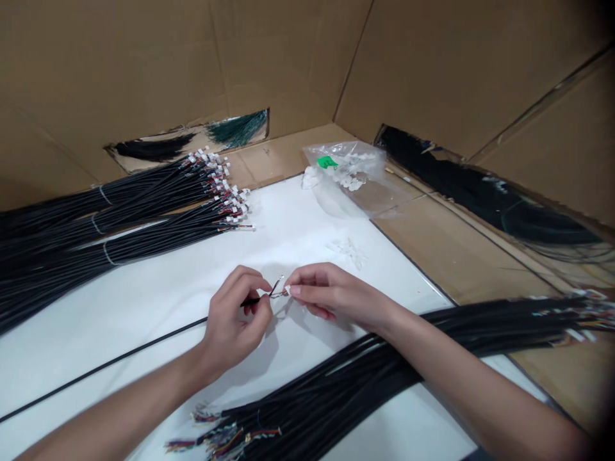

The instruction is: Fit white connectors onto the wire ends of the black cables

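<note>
A single black cable (144, 347) runs from the left edge of the view into my left hand (239, 320), whose fingers are closed around it near its stripped end. Thin coloured wires (277, 294) come out of that end, and one dark wire with a small metal tip (279, 280) sticks up apart from the others. My right hand (331, 293) pinches a small white connector (287, 291) between thumb and forefinger, where the wires meet it. Whether the wires are seated in the connector is too small to tell.
Bundles of black cables (96, 221) with white connectors lie at the left. Another black cable bundle (336, 384) passes under my right forearm. Loose white pieces (350, 251) lie on the white board (288, 211), below a clear plastic bag (353, 173). Cardboard walls (288, 57) stand behind.
</note>
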The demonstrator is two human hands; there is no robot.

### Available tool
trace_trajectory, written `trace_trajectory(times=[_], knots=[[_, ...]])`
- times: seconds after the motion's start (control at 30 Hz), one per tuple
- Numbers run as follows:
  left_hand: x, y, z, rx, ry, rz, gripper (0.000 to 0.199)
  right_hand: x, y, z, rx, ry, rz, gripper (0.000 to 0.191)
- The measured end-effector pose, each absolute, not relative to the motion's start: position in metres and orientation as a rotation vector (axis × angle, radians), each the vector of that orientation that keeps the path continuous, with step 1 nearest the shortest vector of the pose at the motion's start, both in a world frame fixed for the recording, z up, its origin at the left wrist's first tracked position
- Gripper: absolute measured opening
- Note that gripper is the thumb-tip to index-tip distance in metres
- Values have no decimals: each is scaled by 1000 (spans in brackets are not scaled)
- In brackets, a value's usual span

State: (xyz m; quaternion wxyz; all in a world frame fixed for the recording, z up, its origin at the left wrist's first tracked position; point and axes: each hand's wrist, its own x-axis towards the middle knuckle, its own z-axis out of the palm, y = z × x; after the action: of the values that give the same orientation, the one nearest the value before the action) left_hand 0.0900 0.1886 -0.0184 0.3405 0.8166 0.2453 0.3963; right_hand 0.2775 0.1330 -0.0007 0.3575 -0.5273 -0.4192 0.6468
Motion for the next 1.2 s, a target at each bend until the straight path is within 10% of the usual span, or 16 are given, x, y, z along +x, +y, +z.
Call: trace_trajectory(times=[1.2], knots=[[89, 190, -22, 2137, 606, 959, 13, 279, 132, 0, -1360, -1136, 1655, 28]])
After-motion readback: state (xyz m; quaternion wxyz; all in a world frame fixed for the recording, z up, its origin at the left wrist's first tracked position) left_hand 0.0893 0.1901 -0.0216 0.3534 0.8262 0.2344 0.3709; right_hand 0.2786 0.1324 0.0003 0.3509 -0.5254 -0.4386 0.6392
